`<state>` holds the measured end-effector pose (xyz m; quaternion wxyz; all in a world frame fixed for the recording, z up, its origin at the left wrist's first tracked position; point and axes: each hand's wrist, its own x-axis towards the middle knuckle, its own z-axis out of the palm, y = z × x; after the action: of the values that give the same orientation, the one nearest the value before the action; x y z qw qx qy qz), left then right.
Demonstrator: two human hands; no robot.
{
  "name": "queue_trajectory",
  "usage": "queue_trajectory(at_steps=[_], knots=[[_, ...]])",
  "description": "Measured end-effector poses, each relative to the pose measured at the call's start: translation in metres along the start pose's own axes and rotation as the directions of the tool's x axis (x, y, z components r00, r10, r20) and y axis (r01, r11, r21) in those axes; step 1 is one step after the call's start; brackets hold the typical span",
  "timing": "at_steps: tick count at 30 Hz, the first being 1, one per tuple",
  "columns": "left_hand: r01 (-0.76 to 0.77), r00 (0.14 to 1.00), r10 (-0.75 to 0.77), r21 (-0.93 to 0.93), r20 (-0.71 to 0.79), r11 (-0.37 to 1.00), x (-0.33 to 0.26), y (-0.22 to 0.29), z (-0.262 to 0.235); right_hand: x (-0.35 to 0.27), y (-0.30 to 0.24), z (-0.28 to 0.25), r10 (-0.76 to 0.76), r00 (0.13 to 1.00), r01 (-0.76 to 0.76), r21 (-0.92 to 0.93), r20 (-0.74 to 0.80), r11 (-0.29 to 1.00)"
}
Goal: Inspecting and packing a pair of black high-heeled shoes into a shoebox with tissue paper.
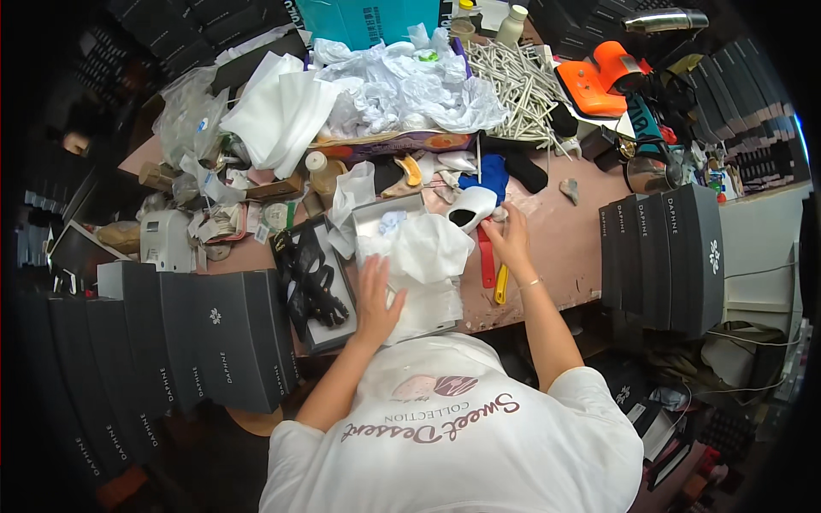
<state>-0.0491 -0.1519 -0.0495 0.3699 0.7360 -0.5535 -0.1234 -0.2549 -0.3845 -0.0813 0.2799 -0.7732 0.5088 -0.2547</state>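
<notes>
pink table (560, 256): one shoe (475, 203), two handles (487, 261); left fingers (371, 272) spread, right fingers (515, 221) unclear.

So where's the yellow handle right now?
In the head view, the yellow handle lies on the table right of the white paper, beside the red handle, lower in frame than the right hand.

White tissue paper (428, 252) between hands (376, 301) (511, 241)

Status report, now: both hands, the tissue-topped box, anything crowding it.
Left hand spread at white tissue. Right hand beside red handle, grip unclear. Open box mostly covered. Black shoes in another box, close on its left.
</notes>
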Motion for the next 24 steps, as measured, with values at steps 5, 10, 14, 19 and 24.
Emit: queue_trajectory(at_steps=[5, 10, 14, 19, 24], knots=[[-0.110, 0.853, -0.107, 0.378, 0.510, 0.919, 0.018, 0.007, 0.026, 0.042, 0.010, 0.030, 0.018, 0.992, 0.005, -0.184, 0.123, 0.983], [-0.141, 0.887, -0.051, 0.375, 0.459, 0.916, 0.005, -0.015, 0.032, 0.043, 0.024, 0.009, 0.152, 0.981, -0.191, 0.491, 0.118, 0.850], [-0.093, 0.925, 0.031, 0.146, 0.377, 0.985, 0.003, -0.012, 0.022, 0.009, -0.016, -0.041, 0.106, 0.847, -0.529, 0.846, 0.521, 0.069], [0.037, 0.998, -0.016, -0.358, 0.061, 0.933, 0.033, 0.060, -0.015, -0.047, -0.057, -0.048, 0.001, 0.804, -0.594, 0.804, 0.594, 0.013], [0.411, 0.901, -0.085, -0.771, 0.426, 0.487, 0.067, 0.075, -0.002, -0.093, -0.074, -0.037, -0.011, 0.764, -0.622, 0.740, 0.646, 0.257]])
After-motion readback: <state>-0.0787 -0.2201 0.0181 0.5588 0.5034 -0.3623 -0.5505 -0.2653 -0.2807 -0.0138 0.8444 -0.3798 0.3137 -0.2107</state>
